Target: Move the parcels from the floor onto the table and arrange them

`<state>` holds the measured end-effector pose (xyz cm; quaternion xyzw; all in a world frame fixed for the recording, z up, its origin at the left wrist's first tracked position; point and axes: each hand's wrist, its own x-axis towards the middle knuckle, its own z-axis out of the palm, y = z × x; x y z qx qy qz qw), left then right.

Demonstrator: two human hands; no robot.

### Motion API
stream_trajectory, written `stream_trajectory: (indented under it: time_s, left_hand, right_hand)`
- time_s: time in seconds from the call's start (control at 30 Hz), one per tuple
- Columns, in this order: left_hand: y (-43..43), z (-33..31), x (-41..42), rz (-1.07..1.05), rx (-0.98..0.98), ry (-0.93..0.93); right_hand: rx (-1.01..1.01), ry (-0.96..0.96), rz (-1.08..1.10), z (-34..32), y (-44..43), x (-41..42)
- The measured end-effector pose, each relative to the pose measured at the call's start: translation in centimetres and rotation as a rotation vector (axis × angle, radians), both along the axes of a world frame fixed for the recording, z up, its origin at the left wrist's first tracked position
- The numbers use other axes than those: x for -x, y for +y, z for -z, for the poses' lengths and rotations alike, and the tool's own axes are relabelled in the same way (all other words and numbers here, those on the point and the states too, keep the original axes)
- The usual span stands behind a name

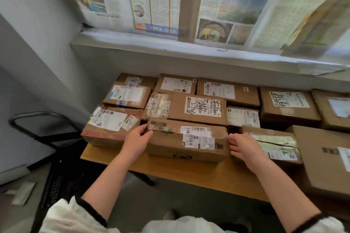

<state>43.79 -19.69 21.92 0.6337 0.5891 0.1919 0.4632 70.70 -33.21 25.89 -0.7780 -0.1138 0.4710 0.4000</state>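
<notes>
A brown cardboard parcel [187, 139] with white labels and tape lies at the front middle of the wooden table [189, 171]. My left hand [137, 141] presses against its left end, thumb on the top corner. My right hand [243, 146] rests flat against its right end, fingers spread. Several other labelled parcels fill the table behind and beside it, among them a larger one with handwriting [191, 108] directly behind and a taped one [272, 143] just right of my right hand.
A plain big box [325, 159] sits at the table's right front. A white ledge [189, 55] and a window covered with newspaper [189, 2] rise behind the table. A black metal frame [37, 121] stands left of the table, above dark floor.
</notes>
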Motion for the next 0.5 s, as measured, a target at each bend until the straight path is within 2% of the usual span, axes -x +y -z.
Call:
stream_trajectory:
  time_s: [0.2, 0.37, 0.5]
  left_hand:
    - [0.0, 0.0, -1.5, 0.046, 0.052, -0.065]
    - [-1.1, 0.5, -2.9, 0.078, 0.086, -0.120]
    - [-1.5, 0.6, -3.4, 0.061, 0.085, -0.147]
  right_hand:
    - [-0.034, -0.002, 0.141, -0.6, -1.2, -0.6]
    - [-0.035, -0.109, 0.179, -0.6, -1.9, -1.5]
    - [-0.053, -0.067, 0.240, -0.4, -2.2, -1.9]
